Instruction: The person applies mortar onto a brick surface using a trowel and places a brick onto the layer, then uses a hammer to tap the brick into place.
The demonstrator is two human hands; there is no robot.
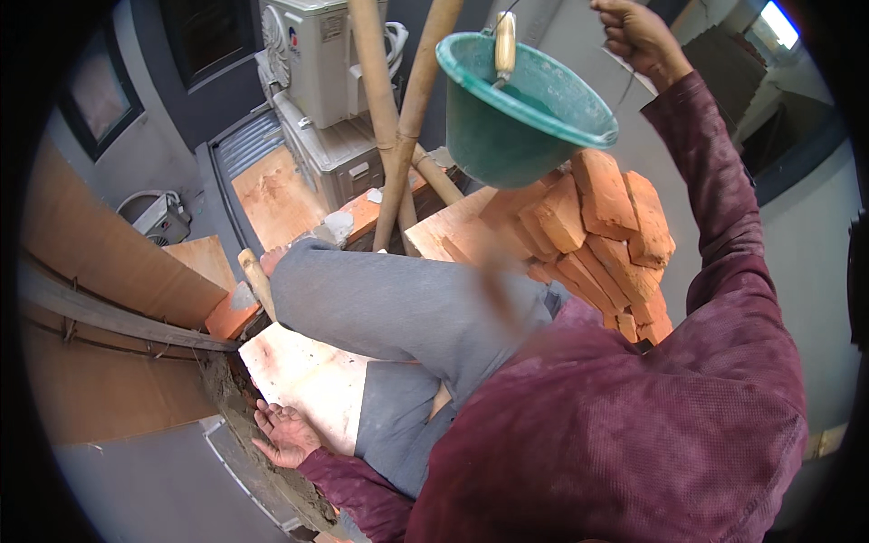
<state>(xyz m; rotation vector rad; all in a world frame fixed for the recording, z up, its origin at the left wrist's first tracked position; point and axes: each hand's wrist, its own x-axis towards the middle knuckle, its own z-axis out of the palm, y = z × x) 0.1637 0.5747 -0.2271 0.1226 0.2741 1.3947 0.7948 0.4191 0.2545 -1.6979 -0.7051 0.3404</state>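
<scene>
While the left hand [288, 436] lies palm up, fingers loosely spread and nothing in its grasp, it is positioned just beside the lower-left edge of the pale plywood board [303, 385]. Beyond that edge, a strip of grey mortar [237, 412] is already spread along the wall ledge; no laid brick is visible on its exposed middle part. At the board's upper-left corner stands a wooden tool handle [257, 282], probably a trowel's, next to a single orange brick [232, 311] with mortar on it.

Farther out, a stack of orange bricks [602, 226] is unlaid; judged from this stock, the larger share of the bricklaying is outstanding. Above the stack's upper edge, the green bucket [511, 136] hangs tilted, a second wooden handle [505, 47] at its rim. Its contents cannot be determined. The right hand [641, 38] is raised with fingers curled closed, apparently on the bucket's wire handle; the grip point is partly cut off.

Farthest are crossed bamboo poles [396, 136] and air-conditioner outdoor units [317, 68].
</scene>
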